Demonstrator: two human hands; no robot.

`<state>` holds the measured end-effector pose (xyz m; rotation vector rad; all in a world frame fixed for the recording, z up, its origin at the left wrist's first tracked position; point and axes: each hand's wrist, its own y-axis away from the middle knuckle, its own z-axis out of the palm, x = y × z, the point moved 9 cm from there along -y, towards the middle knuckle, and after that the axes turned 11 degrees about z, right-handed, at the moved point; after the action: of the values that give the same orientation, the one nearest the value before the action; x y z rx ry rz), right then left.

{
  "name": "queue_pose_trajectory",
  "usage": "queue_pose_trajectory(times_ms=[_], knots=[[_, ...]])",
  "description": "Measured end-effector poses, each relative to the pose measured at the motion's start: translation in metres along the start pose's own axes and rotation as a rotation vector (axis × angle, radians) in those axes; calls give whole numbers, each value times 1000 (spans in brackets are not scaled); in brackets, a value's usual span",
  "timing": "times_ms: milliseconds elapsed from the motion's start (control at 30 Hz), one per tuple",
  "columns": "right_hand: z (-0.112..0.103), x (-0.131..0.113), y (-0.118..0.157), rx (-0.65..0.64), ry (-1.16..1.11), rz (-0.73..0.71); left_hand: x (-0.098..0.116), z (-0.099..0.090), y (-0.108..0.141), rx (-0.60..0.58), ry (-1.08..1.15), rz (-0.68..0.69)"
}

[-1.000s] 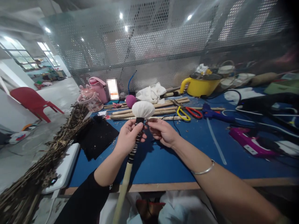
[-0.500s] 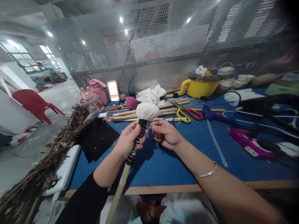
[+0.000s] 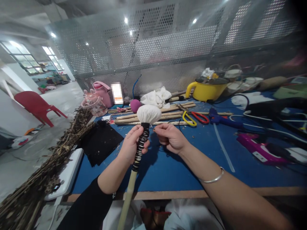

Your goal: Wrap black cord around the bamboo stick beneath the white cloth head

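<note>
My left hand [image 3: 131, 142] is closed around a pale wooden stick [image 3: 129, 188] just below its round head of gathered white cloth [image 3: 149, 114]. Black cord [image 3: 138, 153] is wound along the stick's upper part, densest at the neck under the cloth and more widely spaced lower down. Close by on the right, my right hand [image 3: 171, 137] pinches a thin black cord [image 3: 151, 128] that runs to the neck. The stick leans, its lower end toward me at the bottom edge. The fingers of my right hand are curled into the palm.
Scissors [image 3: 195, 118] with yellow and red handles lie behind my hands, near wooden sticks [image 3: 127, 119]. A blue glue gun [image 3: 222, 119] and purple power strip [image 3: 260, 148] sit right. Black cloth [image 3: 100, 140] and dried stalks [image 3: 59, 147] lie left; a yellow pot [image 3: 209, 91] stands behind.
The stick has turned slightly in my left hand, its head shifting a little left and its lower end right. My right hand still pinches the cord.
</note>
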<state>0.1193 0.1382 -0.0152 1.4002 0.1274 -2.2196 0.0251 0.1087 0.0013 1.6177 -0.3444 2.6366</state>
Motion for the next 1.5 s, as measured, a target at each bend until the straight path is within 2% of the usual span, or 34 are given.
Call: queue_pose_trajectory(times_ms=[133,300,467,533,600,700,767,800,867,933,1000,1067,1233,1333,1500], knots=[[2,-1,2,-17,-3,19,1,-1,-1,7,-8,16],[-2,0,-1,21,34,1,-1,2,1,-13,-20,-17],[2,2,-5,3,64,-10,2,3,0,-11,13,81],[1,4,-6,-7,55,-11,-1,5,-1,-41,51,72],[0,6,-6,-27,32,5,-10,8,-1,-80,103,-4],[4,16,-6,-132,-30,92,-36,11,5,-101,128,-252],[4,19,-6,-151,-68,119,-52,8,10,-80,84,-390],[2,19,-6,-129,-82,113,-54,5,10,-46,42,-394],[-3,18,-8,-57,-99,86,-46,-6,4,55,-59,-252],[-4,18,-10,-8,-99,74,-25,-15,-1,149,-197,-8],[-4,19,-12,21,-80,71,-7,-17,0,181,-361,177],[-4,19,-13,43,-47,66,2,-15,2,175,-492,256],[1,12,-12,-3,67,32,3,-17,0,169,-560,232],[4,7,-7,-48,108,25,7,-21,-2,181,-498,198],[4,-3,1,-34,85,-13,8,-18,-5,134,-358,135]])
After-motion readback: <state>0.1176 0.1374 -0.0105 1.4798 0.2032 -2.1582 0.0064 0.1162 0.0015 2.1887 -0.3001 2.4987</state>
